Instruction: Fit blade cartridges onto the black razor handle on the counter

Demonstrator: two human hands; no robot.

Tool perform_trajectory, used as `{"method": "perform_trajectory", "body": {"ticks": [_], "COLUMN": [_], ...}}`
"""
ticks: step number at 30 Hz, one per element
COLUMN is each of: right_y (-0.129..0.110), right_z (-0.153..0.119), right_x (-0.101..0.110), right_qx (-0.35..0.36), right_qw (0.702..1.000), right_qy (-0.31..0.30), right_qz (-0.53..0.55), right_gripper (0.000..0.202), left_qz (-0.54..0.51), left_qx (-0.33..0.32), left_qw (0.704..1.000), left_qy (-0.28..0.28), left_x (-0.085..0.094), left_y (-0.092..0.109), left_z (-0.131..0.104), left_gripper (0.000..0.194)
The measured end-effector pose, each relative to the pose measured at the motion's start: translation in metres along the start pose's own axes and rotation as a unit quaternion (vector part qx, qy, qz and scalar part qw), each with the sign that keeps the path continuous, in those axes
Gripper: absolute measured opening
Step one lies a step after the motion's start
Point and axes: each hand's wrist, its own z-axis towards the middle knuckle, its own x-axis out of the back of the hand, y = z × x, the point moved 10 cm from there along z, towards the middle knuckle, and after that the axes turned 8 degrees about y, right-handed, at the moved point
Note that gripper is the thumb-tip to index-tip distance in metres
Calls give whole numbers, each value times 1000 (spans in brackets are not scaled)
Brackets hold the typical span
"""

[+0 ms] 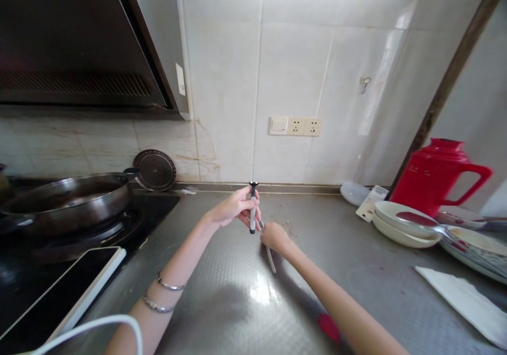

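Note:
In the head view, my left hand (237,207) is closed around a slim grey-handled tool (252,215), held upright above the counter. The tool has a forked black head at its top and a black lower end. Just to the right and slightly lower, my right hand (276,237) makes a fist around a thin piece with a whitish end (271,261) poking out below. A short dark bit shows between the two hands; whether it touches the grey tool I cannot tell. Beneath both hands lies the grey metal counter (222,281).
On the left, a steel pan (75,199) sits on the black stove, with a phone-like slab (67,297) and white cable (106,319) nearer me. Right: a red thermos (431,178), stacked bowls (404,227), white paper (467,299). A small red thing (328,327) lies beside my right forearm.

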Motion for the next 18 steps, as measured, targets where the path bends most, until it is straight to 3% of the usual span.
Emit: {"method": "perform_trajectory", "body": {"ticks": [13,18], "right_y": [-2,4], "right_z": [-4,2], "right_x": [-4,9], "right_qx": [-5,5], "right_qw": [1000,999], "right_qy": [26,41], "right_qz": [-14,-9], "right_gripper": [28,35], "left_qz": [-3,-3], "left_qx": [11,16], "left_qw": [1000,1000], "left_qy": [-22,-17], "left_x": [-8,-8], "left_y": [-6,-7], "left_z": [1,1], "left_gripper": [23,24]}}
